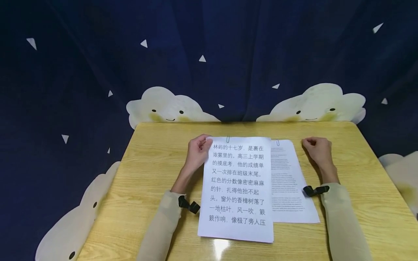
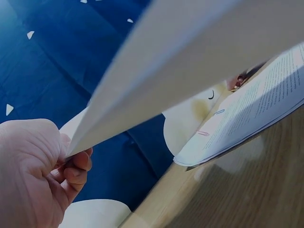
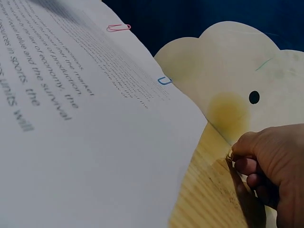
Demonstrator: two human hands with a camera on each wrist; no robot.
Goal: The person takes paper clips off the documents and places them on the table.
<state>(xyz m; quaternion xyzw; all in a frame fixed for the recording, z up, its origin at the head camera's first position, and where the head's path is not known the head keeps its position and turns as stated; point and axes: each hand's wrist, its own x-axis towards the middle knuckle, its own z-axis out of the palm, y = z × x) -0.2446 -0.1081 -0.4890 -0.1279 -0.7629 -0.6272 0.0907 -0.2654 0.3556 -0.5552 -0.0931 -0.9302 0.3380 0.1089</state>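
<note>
**Stack partly hidden by raised sheets**

Chinese-printed sheets (image 1: 236,188) are pinched at their upper-left corner by the left hand (image 1: 198,149) above the table (image 1: 147,181), blocking part of an English-printed stack (image 1: 289,181) bearing pink (image 3: 118,29) and blue clips (image 3: 164,83). A yellowish clip (image 3: 230,155) is pinched by the right hand (image 1: 318,150).

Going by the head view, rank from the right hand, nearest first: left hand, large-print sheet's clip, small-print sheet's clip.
1. Blue clip on the small-print sheet: left of the right hand.
2. Greenish clip on the large-print sheet: farther left.
3. Left hand: farthest left, holding that sheet's corner.
</note>
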